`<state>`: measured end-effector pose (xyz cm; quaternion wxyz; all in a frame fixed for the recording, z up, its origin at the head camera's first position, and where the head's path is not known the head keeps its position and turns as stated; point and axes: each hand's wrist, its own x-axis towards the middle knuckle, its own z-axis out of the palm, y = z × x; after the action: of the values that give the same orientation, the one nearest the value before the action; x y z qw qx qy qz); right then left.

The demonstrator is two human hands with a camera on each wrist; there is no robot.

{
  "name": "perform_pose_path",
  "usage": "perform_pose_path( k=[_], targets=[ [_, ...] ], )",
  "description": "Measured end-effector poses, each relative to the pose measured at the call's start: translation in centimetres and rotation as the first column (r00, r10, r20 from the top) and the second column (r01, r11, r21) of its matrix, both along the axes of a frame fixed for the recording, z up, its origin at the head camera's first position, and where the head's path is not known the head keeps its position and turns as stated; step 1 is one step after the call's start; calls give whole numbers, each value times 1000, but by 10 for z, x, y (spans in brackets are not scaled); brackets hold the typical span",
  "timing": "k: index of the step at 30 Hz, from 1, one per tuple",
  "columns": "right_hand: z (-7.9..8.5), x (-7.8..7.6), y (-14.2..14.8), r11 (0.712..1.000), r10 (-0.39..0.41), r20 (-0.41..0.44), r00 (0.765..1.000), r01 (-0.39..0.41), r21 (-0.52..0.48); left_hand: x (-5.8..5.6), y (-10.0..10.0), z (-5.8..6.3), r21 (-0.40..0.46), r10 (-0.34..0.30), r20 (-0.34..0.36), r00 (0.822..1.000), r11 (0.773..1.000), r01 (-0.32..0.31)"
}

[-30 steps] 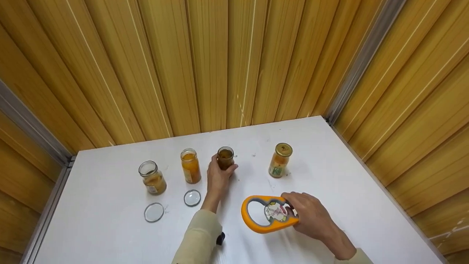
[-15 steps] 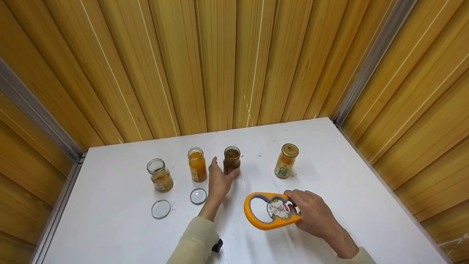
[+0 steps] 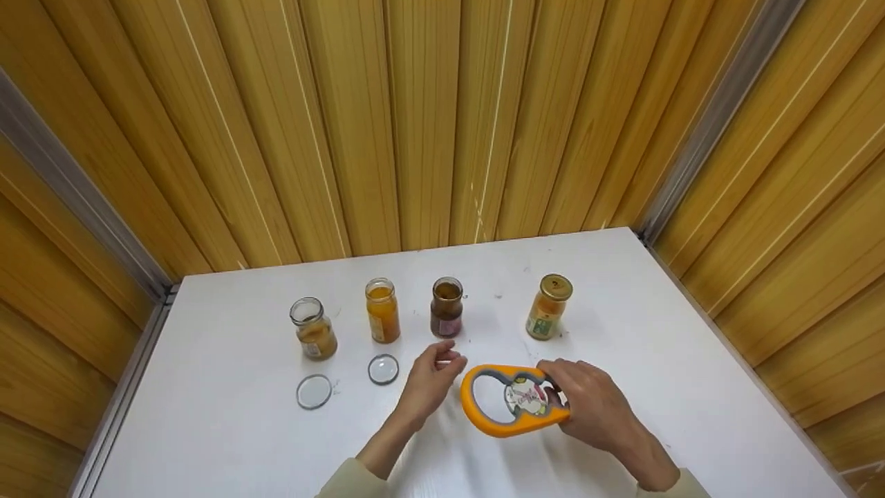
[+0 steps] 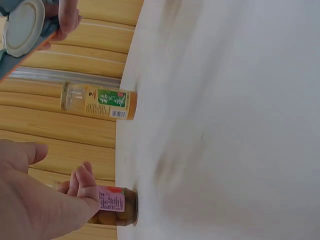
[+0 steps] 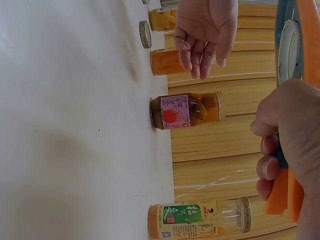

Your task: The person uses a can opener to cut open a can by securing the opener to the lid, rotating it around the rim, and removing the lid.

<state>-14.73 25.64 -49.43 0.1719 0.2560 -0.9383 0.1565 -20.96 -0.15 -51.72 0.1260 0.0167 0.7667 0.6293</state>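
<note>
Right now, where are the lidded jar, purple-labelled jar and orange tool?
Lidded jar (image 3: 548,309): head view, glass side.
Purple-labelled jar (image 5: 181,111): right wrist view, label.
Orange tool (image 3: 505,429): head view, lower rim.

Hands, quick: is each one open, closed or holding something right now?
Left hand: open, fingers loosely bent, holding nothing.
Right hand: closed, gripping the orange opener.
</note>
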Motion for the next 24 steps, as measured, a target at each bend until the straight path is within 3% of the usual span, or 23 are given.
perform_pose_path(
  k=[5,11,21,24],
  targets=[
    [4,3,-5,1000,9,7,1000,-9,13,24,-1,7,114,-105,90,990,989,95],
    [10,6,-12,1000,11,13,1000,-11,17,45,-4,18,190,-178,241,954,973,133],
    [11,9,-22,998,65,27,997,-66,0,72,-9,24,337,-267,314,911,929,156],
    [11,9,-24,996,85,25,996,-85,9,77,-7,25,394,-293,318,902,906,155]
  ],
)
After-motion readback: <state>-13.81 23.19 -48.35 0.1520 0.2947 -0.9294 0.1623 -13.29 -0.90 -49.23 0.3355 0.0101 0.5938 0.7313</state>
